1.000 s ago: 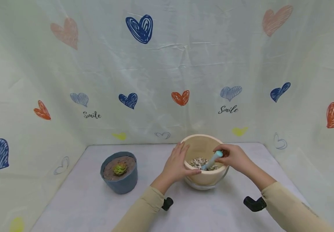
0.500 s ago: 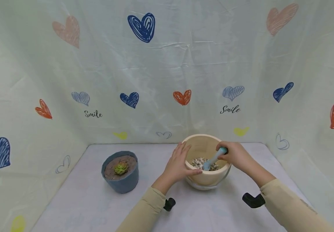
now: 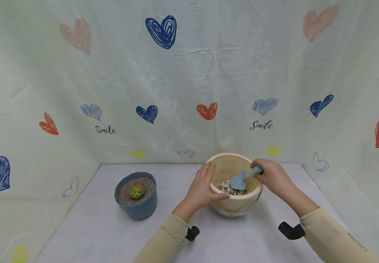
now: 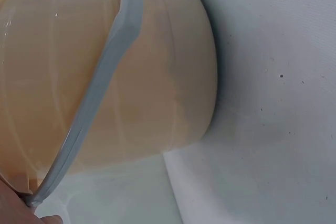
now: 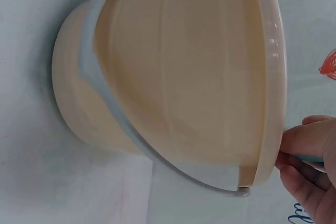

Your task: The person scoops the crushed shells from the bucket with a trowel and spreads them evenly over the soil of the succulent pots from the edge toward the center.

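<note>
A cream bucket point(image 3: 232, 206) with a grey bail handle point(image 4: 100, 77) stands on the table and holds speckled grit point(image 3: 224, 186). My left hand point(image 3: 198, 188) rests against its left side, fingers spread near the rim and thumb lying along the front edge. At the right rim, my right hand point(image 3: 271, 179) pinches the handle of a small light-blue trowel point(image 3: 239, 180). The trowel's blade is inside the bucket, tilted just over the grit. In the right wrist view, the fingers point(image 5: 310, 140) sit beside the rim, and only a sliver of the trowel handle shows.
Left of the bucket, a blue-grey pot point(image 3: 140, 210) holds brown soil and a green succulent point(image 3: 137, 190). Behind the white-covered table point(image 3: 104, 233) hangs a pale curtain point(image 3: 183, 76) printed with hearts. Black wrist mounts point(image 3: 291, 231) jut out below the sleeves.
My right hand has shifted slightly right and up, drawing the trowel blade from the front of the grit so more of it shows. My left hand stays at the rim.
</note>
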`<state>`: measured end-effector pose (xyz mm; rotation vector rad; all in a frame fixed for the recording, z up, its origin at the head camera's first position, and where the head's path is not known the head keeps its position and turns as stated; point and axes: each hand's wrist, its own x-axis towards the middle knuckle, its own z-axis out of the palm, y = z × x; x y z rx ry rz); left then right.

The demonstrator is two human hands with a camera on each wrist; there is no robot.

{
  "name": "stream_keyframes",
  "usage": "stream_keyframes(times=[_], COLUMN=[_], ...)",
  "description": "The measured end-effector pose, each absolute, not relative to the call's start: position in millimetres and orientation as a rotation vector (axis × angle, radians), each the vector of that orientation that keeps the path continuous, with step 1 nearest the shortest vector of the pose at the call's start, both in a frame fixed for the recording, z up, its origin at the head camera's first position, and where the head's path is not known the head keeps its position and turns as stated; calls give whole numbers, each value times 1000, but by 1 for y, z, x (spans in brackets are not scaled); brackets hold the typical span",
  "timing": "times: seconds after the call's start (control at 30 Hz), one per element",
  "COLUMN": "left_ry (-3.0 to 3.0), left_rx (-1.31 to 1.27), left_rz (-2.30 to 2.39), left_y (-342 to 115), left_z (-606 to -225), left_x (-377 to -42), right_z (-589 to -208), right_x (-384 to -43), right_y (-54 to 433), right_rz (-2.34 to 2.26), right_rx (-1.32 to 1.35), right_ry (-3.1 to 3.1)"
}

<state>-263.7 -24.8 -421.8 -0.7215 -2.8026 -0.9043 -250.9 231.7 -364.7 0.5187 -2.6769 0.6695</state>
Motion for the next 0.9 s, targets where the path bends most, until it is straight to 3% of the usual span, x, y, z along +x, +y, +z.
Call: stream_keyframes(times=[0.37,0.9], left_ry=[-2798,-2791], left_rx=[-718,-728], left_rz=[-931,-955], left_y=[-25,-25], left_z=[-425,-424], left_x=[-265,-264], right_z=[-372,-383], right_x=[-261,-278], right_y=[223,222], right_rz=[626,809], right_rx=[447,685], right_ry=[-2655,-2688])
